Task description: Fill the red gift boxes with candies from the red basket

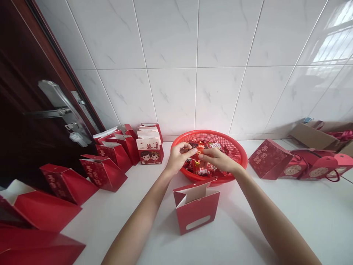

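Note:
Over the red plastic basket (242,158), my left hand (178,157) and my right hand (217,159) come together with fingers pinched. Between their fingertips is a small red wrapped candy (200,151), partly covered by the fingers. Many wrapped candies (204,170) in shiny red, dark and pale wrappers lie in the basket beneath. Just in front of the basket, between my forearms, a red paper gift box (197,213) stands upright with its top open and a pale oval on its near side.
Several open red gift boxes (106,175) line the left side by a dark door (16,92). A box with cartoon figures (150,152) stands behind. To the right are red boxes (271,158) and a cardboard carton (311,134). A tiled wall (171,99) rises behind.

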The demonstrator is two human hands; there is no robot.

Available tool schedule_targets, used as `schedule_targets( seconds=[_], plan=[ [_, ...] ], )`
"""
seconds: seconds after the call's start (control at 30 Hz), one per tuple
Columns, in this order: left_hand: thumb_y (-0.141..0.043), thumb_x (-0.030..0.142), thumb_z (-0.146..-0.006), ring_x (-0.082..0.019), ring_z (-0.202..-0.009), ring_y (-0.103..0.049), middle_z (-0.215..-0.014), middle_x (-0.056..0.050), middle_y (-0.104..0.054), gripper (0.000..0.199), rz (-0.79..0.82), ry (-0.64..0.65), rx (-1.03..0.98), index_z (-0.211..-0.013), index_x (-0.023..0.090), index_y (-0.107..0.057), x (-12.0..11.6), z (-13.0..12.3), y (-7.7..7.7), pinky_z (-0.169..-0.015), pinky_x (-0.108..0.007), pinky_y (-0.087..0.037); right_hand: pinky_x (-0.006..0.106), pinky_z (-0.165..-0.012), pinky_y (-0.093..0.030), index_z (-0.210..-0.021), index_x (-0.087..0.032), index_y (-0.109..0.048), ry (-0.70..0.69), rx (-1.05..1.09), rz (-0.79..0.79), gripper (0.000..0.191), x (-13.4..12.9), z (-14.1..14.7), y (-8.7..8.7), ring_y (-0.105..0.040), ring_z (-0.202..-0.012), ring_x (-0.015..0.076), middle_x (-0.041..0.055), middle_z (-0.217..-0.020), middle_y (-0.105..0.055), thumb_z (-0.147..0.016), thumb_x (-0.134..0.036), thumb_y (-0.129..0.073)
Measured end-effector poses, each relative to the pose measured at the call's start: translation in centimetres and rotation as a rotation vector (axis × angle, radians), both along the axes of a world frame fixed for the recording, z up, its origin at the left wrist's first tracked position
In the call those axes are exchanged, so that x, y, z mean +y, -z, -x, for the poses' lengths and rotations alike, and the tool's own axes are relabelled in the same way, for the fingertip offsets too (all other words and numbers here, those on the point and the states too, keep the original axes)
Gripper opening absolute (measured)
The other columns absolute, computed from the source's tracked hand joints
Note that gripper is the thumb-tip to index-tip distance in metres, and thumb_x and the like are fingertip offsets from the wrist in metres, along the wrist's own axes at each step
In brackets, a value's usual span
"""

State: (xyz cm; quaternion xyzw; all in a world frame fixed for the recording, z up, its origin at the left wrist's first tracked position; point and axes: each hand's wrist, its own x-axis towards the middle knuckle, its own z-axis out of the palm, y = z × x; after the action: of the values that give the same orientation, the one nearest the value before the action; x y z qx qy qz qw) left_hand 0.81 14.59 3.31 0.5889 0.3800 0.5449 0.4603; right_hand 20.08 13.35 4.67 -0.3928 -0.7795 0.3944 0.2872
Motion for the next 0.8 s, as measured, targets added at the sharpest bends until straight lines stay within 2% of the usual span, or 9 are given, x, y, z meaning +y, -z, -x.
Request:
schedule_targets(
  seconds=[0.13,0.23,0.3,0.4,0.47,0.6,0.8],
  plan=[
    [-0.088,0.044,-0.056,-0.011,-0.066,-0.052,-0.069,0.006,-0.052,0.046,-0.010,-0.021,-0.015,-0.067,0.019,-0.050,0.02,-0.04,0.07,-0.065,-0.025,-0.044,0.031,-0.067,-0.050,-0.075,-0.018,-0.063,-0.006,0.009,0.029,0.046,0.06,0.02,0.07,-0.063,-0.070,0.0175,0.0034,-0.073,-0.067,-0.094,-0.059,-0.054],
    [-0.090,0.040,-0.055,-0.013,-0.069,-0.059,-0.071,0.006,-0.058,0.050,0.033,-0.034,-0.055,-0.085,0.021,-0.055,-0.08,-0.05,0.05,-0.068,-0.027,-0.047,0.032,-0.070,-0.051,-0.076,-0.018,-0.063,-0.001,0.015,0.041,0.044,-0.05,0.08,-0.07,-0.065,-0.072,0.0181,0.0044,-0.077,-0.070,-0.095,-0.056,-0.054],
    [-0.088,0.041,-0.058,-0.016,-0.073,-0.063,-0.076,0.003,-0.064,0.052,0.053,0.011,-0.033,-0.097,0.021,-0.060,-0.15,-0.01,-0.03,-0.072,-0.030,-0.050,0.031,-0.071,-0.052,-0.077,-0.019,-0.063,-0.006,0.025,0.037,0.043,-0.10,0.09,-0.14,-0.066,-0.073,0.0182,0.0042,-0.078,-0.070,-0.095,-0.056,-0.054],
    [-0.086,0.044,-0.063,-0.019,-0.082,-0.066,-0.084,-0.002,-0.070,0.041,0.010,0.100,0.009,-0.089,0.018,-0.068,-0.12,0.12,-0.11,-0.081,-0.033,-0.053,0.031,-0.069,-0.053,-0.076,-0.019,-0.061,-0.031,0.034,0.056,0.044,-0.08,0.00,-0.15,-0.066,-0.072,0.0181,0.0036,-0.075,-0.070,-0.095,-0.058,-0.054],
    [-0.088,0.043,-0.061,-0.020,-0.087,-0.068,-0.090,-0.005,-0.074,0.039,0.006,0.116,-0.003,-0.084,0.018,-0.069,-0.02,0.22,-0.09,-0.085,-0.034,-0.053,0.030,-0.068,-0.053,-0.076,-0.019,-0.061,-0.037,0.036,0.066,0.045,-0.03,-0.11,-0.11,-0.067,-0.071,0.0179,0.0032,-0.072,-0.070,-0.094,-0.060,-0.054],
    [-0.091,0.040,-0.058,-0.023,-0.092,-0.070,-0.094,-0.006,-0.077,0.041,0.025,0.107,-0.027,-0.087,0.018,-0.072,0.14,0.48,-0.02,-0.087,-0.037,-0.055,0.030,-0.068,-0.052,-0.077,-0.019,-0.060,-0.036,0.069,0.091,0.044,-0.06,-0.14,-0.06,-0.067,-0.070,0.0172,0.0028,-0.073,-0.070,-0.094,-0.060,-0.055],
    [-0.089,0.041,-0.062,-0.024,-0.094,-0.072,-0.095,-0.008,-0.078,0.043,0.025,0.145,-0.020,-0.094,0.016,-0.076,0.13,0.69,-0.15,-0.091,-0.039,-0.055,0.032,-0.071,-0.052,-0.080,-0.019,-0.060,-0.032,0.040,0.077,0.043,-0.03,-0.19,-0.36,-0.066,-0.073,0.0182,0.0036,-0.076,-0.069,-0.096,-0.058,-0.051]
  ],
)
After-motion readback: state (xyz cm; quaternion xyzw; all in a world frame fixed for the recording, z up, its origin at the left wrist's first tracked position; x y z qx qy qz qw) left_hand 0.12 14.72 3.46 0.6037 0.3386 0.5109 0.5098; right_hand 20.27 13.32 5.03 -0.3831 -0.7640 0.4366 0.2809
